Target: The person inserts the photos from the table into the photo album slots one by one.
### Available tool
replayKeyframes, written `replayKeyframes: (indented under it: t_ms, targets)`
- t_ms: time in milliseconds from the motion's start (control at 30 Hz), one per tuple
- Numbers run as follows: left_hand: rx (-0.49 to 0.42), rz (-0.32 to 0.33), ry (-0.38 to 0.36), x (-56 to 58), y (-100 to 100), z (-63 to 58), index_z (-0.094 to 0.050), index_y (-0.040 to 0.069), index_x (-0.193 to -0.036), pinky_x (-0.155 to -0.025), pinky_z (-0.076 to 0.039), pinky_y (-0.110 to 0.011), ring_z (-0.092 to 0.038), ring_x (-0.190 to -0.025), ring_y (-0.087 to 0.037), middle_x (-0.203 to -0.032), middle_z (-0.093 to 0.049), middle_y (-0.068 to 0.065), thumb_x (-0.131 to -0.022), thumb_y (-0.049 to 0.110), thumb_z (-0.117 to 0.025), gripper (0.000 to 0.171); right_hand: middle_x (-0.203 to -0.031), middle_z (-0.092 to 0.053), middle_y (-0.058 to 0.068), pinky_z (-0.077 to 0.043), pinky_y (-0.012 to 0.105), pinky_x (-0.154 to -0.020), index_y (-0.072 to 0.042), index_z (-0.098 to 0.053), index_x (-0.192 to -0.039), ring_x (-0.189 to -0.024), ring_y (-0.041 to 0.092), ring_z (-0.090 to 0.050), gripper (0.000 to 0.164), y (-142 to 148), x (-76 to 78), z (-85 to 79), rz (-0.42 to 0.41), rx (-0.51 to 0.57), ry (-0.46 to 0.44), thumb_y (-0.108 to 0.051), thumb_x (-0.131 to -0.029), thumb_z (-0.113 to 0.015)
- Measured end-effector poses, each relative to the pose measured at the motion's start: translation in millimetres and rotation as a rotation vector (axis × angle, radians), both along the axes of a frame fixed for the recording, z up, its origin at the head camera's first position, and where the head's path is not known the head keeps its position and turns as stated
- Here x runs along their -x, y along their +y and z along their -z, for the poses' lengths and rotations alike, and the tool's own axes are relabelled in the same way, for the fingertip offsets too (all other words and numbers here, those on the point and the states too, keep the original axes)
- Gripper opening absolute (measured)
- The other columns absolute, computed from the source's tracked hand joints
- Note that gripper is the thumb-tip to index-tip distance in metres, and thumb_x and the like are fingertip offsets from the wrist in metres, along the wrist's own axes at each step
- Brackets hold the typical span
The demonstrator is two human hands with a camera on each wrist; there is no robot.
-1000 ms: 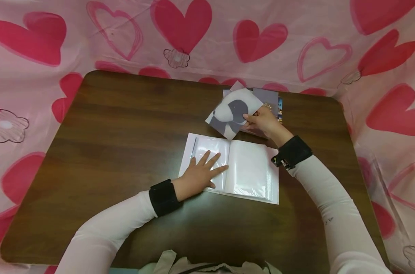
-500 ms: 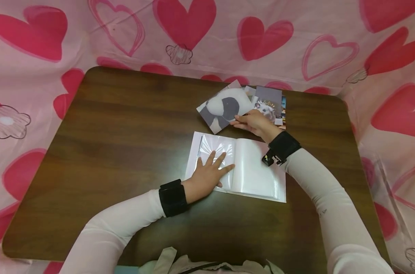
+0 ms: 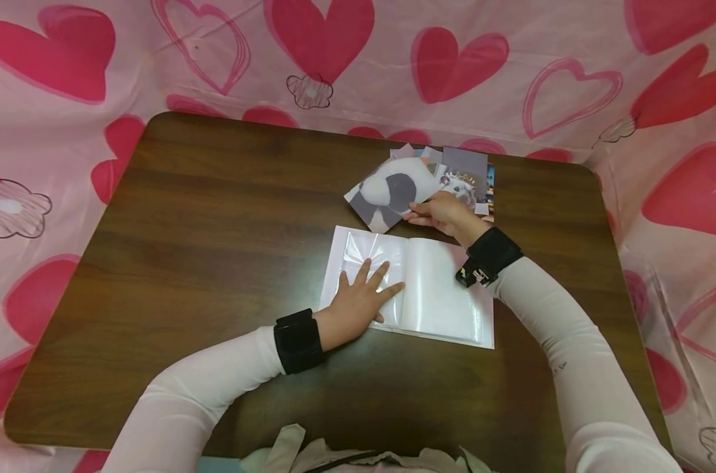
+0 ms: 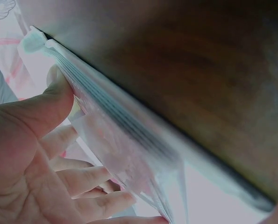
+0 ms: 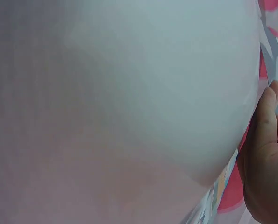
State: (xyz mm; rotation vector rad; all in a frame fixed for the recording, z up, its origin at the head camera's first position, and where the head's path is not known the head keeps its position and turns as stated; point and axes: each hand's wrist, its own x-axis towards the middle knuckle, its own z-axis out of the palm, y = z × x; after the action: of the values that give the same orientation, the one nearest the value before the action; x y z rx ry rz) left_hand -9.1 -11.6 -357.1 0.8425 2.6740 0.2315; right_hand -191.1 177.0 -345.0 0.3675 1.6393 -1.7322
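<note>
An open photo album (image 3: 447, 282) with white pages and clear sleeves lies on the table. My left hand (image 3: 355, 305) rests on its left page, fingers spread. Seen in the left wrist view, that hand (image 4: 31, 154) lies along the stacked sleeve edges (image 4: 106, 105). Just beyond the album, my right hand (image 3: 443, 213) pinches a photo (image 3: 384, 187) of a panda-like figure by its right side, thumb on top. The photo is tilted over the pile behind it. In the right wrist view a pale album page (image 5: 143, 93) fills most of the frame, with the hand (image 5: 267, 154) at the right.
Behind the right hand lies a pile of other photos, among them one of a small crowned animal (image 3: 461, 184) and a colourful one (image 3: 490, 190) at its right edge. The brown table (image 3: 216, 197) has heart-patterned cloth (image 3: 381, 85) hanging behind it.
My right hand has carried the panda photo a little to the left, uncovering the crowned animal photo. The left hand keeps its place on the album's left page.
</note>
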Motion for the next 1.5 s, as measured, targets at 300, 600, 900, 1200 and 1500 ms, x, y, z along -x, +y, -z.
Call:
replayKeyframes:
  t_ms: [300, 600, 900, 1200, 1500]
  targets:
    - [0.006, -0.014, -0.010, 0.4, -1.9, -2.0, -0.037, 0.027, -0.148, -0.096, -0.035, -0.069, -0.019, -0.139, -0.043, -0.156, -0.025, -0.016, -0.086, 0.032, -0.065, 0.068, -0.065, -0.071, 0.012, -0.058, 0.020, -0.057, 0.005, -0.062, -0.081, -0.063, 0.016, -0.070, 0.021, 2.0, 0.7, -1.0, 0.045, 0.052, 0.013, 0.002, -0.096, -0.048]
    - [0.021, -0.008, 0.008, -0.2, -3.0, -2.0, -0.037, 0.028, -0.148, -0.095, -0.036, -0.068, -0.020, -0.139, -0.042, -0.156, -0.026, -0.016, -0.085, 0.034, -0.066, 0.070, -0.068, -0.069, 0.011, -0.059, 0.021, -0.058, 0.005, -0.057, -0.090, -0.063, 0.017, -0.069, 0.011, -1.1, -0.8, 2.6, -0.008, 0.015, -0.007, 0.001, -0.096, -0.049]
    - [0.003, -0.026, 0.014, 0.1, -6.1, -1.6, -0.039, 0.028, -0.147, -0.093, -0.038, -0.068, -0.018, -0.139, -0.042, -0.156, -0.024, -0.015, -0.084, 0.035, -0.066, 0.070, -0.067, -0.067, 0.009, -0.057, 0.018, -0.056, 0.013, -0.054, -0.099, -0.062, 0.014, -0.068, 0.011, 5.6, 7.1, 2.3, -0.274, -0.231, 0.100, 0.002, -0.095, -0.051]
    - [0.012, 0.016, 0.041, 1.4, -7.7, -4.3, -0.037, 0.026, -0.148, -0.093, -0.040, -0.066, -0.016, -0.141, -0.040, -0.157, -0.023, -0.015, -0.085, 0.034, -0.066, 0.070, -0.067, -0.065, 0.006, -0.056, 0.020, -0.055, 0.015, -0.053, -0.111, -0.061, 0.013, -0.066, 0.024, -13.5, 9.3, -6.9, -0.556, -0.362, 0.220, 0.000, -0.093, -0.057]
    - [0.007, 0.288, 0.138, -17.6, -7.8, -6.1, -0.045, 0.019, -0.144, -0.099, -0.045, -0.045, -0.028, -0.139, -0.027, -0.152, -0.036, -0.012, -0.096, 0.014, -0.054, 0.049, -0.139, -0.043, 0.027, -0.044, 0.043, -0.082, -0.005, -0.043, -0.140, -0.109, 0.034, -0.049, 0.052, -27.6, 12.8, -1.2, -0.484, -0.554, 0.506, -0.019, -0.093, -0.061]
